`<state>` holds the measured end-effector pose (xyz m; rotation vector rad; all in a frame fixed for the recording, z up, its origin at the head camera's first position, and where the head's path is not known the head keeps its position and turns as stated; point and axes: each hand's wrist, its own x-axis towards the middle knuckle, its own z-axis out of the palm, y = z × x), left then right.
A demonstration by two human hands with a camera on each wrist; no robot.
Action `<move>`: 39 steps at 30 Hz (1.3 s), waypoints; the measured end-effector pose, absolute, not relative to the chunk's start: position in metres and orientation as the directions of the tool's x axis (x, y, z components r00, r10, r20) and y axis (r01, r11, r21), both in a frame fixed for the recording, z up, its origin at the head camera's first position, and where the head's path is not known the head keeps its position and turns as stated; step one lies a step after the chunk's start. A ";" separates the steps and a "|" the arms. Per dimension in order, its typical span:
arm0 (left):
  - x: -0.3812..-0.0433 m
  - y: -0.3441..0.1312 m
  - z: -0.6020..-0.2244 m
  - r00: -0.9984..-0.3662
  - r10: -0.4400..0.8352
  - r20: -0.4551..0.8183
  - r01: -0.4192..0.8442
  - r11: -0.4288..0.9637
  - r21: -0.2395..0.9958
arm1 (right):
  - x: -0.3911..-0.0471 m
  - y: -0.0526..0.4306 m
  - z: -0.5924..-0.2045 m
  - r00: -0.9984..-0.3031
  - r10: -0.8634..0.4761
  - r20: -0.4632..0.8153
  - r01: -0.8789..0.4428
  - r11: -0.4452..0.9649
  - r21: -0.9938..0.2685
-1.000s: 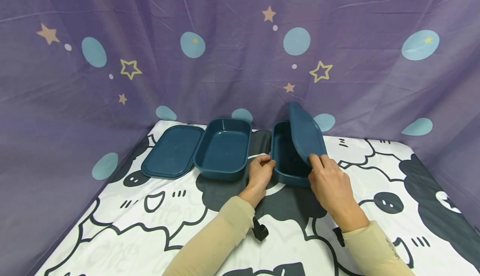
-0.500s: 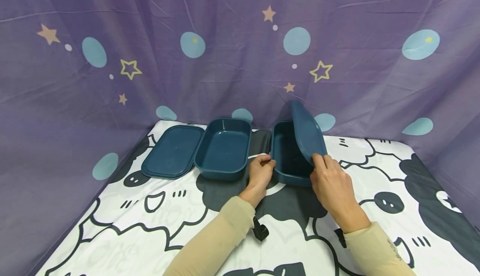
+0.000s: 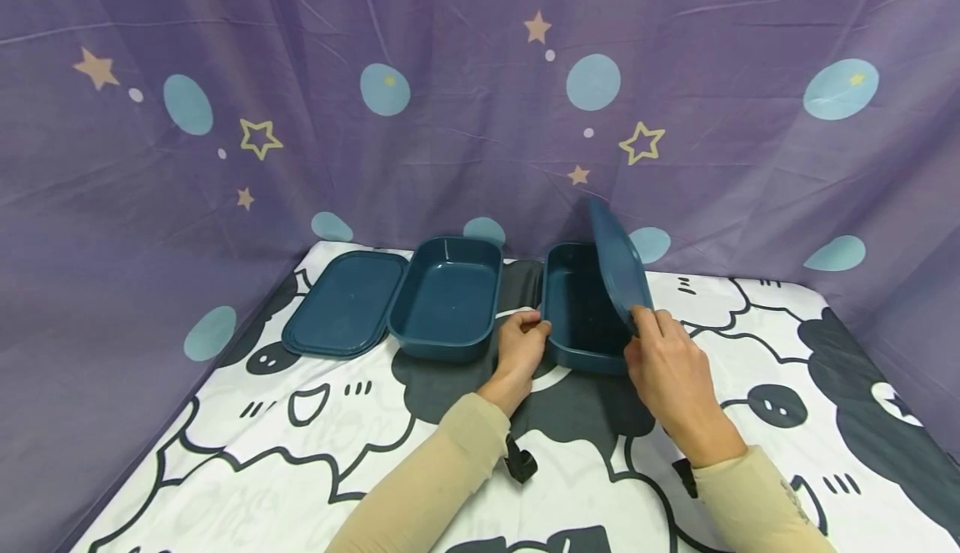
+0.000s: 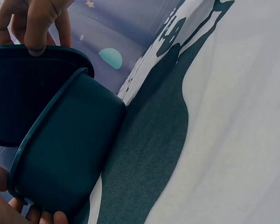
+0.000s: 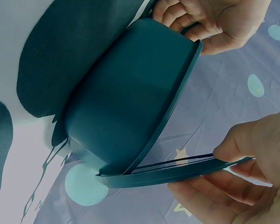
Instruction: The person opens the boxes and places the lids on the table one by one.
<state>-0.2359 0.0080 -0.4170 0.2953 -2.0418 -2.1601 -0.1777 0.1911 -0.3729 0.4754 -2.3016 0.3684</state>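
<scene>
My left hand grips the left rim of the right-hand teal food container, thumb on the rim and fingers along the outside wall. With my right hand I pinch the near edge of its teal lid between thumb and fingers. The lid stands steeply tilted along the container's right side, leaving most of the inside exposed. In the right wrist view, the lid meets the container's rim at one end. The left wrist view shows the container from its near end, with the lid behind it.
To the left stands a second teal container, uncovered. Its flat lid lies beside it, near the table's left edge. A cartoon-print cloth covers the table, and a purple curtain hangs close behind the containers.
The lid has swung further upright and rightward, uncovering more of the container. My right hand has shifted slightly right with it; my left hand has stayed in place.
</scene>
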 end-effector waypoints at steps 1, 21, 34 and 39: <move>-0.236 0.008 -0.417 -0.968 -0.247 -0.034 -0.020 -0.059 0.998 | -0.178 0.192 -0.373 -0.651 -0.222 0.726 -0.441 0.889 -0.124; -0.234 0.008 -0.415 -0.970 -0.241 -0.040 -0.027 -0.057 0.998 | -0.177 0.198 -0.373 -0.631 -0.145 0.762 -0.454 0.866 -0.211; -0.236 0.007 -0.417 -0.971 -0.234 -0.047 -0.034 -0.062 0.998 | -0.176 0.202 -0.373 -0.643 -0.082 0.762 -0.441 0.852 -0.281; -0.236 0.007 -0.417 -0.971 -0.234 -0.046 -0.033 -0.059 0.998 | -0.176 0.203 -0.373 -0.649 -0.057 0.759 -0.442 0.840 -0.315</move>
